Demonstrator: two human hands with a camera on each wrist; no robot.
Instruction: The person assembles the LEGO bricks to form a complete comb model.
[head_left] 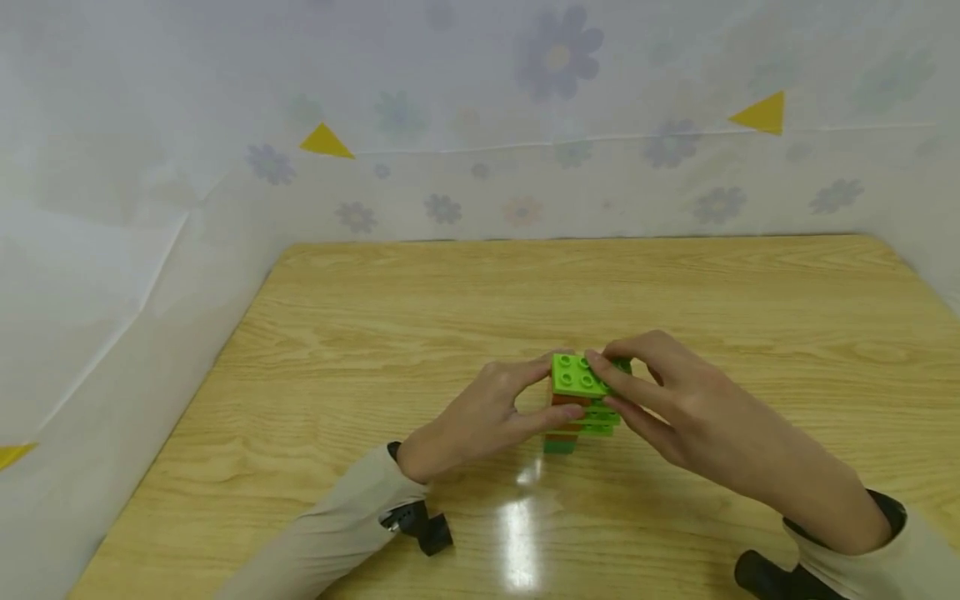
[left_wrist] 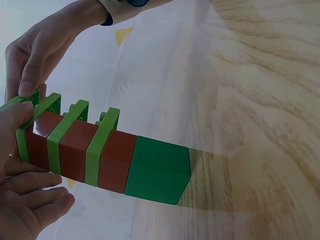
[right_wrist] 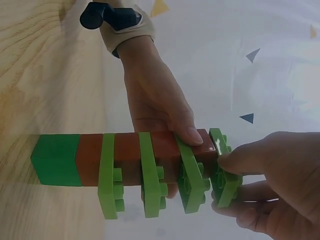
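A tower of building bricks stands upright on the table, with a dark green brick (right_wrist: 57, 160) at the bottom. Above it, reddish-brown bricks (right_wrist: 125, 160) alternate with light green plates whose studded ends jut out to one side. My left hand (head_left: 480, 408) grips the tower near its top, thumb on one face and fingers at the opposite side. With thumb and fingers, my right hand (head_left: 697, 408) pinches the overhanging end of the top light green plate (head_left: 567, 385). In the right wrist view this plate sits slightly tilted at the uppermost brown brick.
The wood-grain table (head_left: 360, 333) extends around the tower. Behind it hangs a white sheet (head_left: 480, 92) with flower prints and yellow triangles (head_left: 326, 142). Dark wrist devices (head_left: 427, 529) are strapped at both sleeves.
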